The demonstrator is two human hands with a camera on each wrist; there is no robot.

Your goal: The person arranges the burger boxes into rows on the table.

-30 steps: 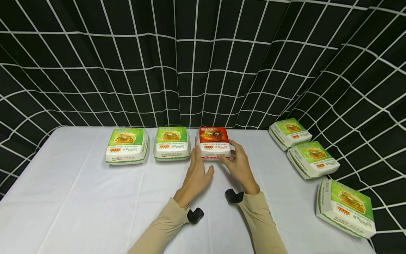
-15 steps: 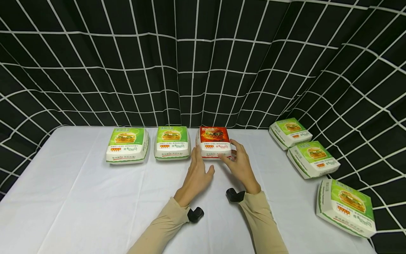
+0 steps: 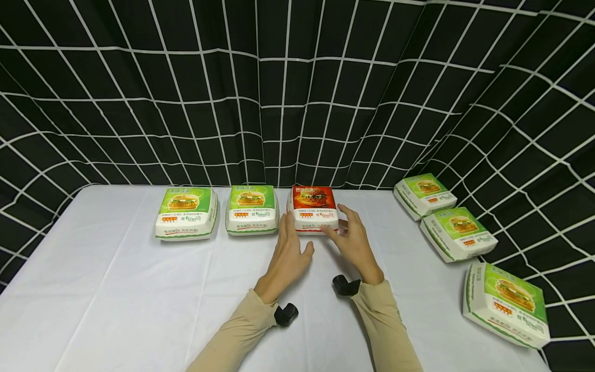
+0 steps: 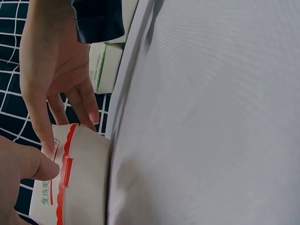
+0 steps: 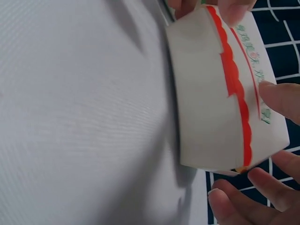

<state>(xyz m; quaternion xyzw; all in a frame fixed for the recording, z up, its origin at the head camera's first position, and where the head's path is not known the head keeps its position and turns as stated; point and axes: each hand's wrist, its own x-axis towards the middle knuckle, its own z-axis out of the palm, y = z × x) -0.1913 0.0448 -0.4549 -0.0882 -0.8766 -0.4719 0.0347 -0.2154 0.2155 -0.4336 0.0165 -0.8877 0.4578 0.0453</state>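
Note:
A red-and-white burger box (image 3: 313, 206) sits on the white tablecloth between the two hands. Along its left side lie the straight fingers of my left hand (image 3: 288, 258), with the thumb held away from the box's front. My right hand (image 3: 350, 243) is at the right front corner, its thumb at the front face and its other fingers loosely bent beside the right side. In the right wrist view, the fingertips (image 5: 222, 206) show a little apart from the end of the burger box (image 5: 206, 98). Black wrist cameras are on both sleeves.
Two green burger boxes (image 3: 251, 209) (image 3: 186, 213) stand to the left in the same row. Several more green boxes, such as the nearest one (image 3: 509, 305), line the right edge. A black curtain with a white grid (image 3: 279, 124) hangs behind and to the right of the table.

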